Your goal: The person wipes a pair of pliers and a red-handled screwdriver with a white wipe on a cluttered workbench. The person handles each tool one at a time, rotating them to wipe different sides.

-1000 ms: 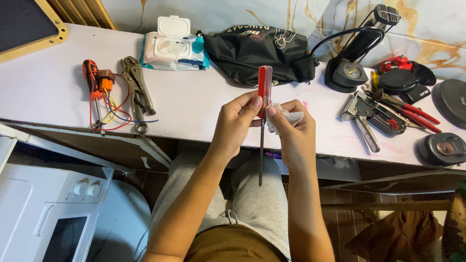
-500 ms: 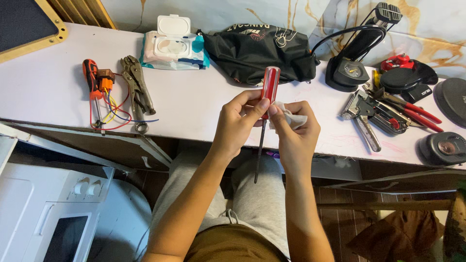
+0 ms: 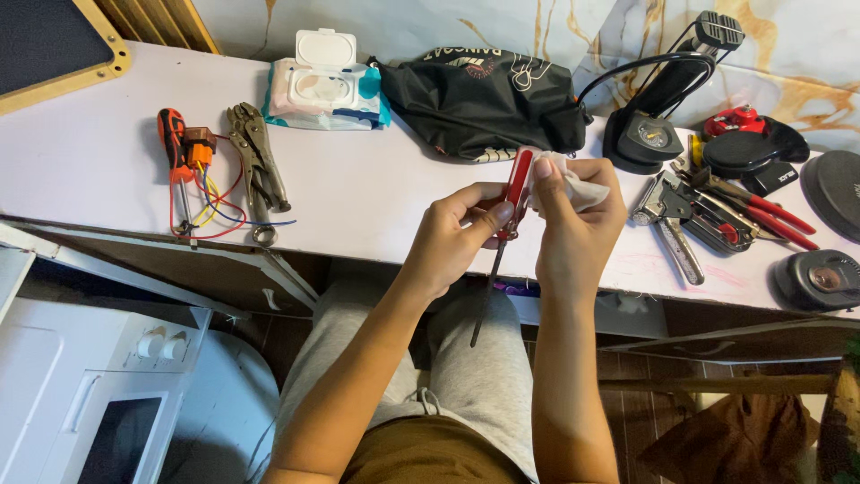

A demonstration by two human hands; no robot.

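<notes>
Red-handled, the screwdriver is held above the front edge of the pale table, with its dark shaft pointing down toward the lap. Its handle is pinched by the fingers of the left hand from the left side. A crumpled white wipe is pressed against the handle by the right hand, whose fingers are closed around the wipe. Behind the hands, a black pouch and a pack of wet wipes are seen. Locking pliers and an orange screwdriver are lying further to the left, and red-handled pliers to the right.
</notes>
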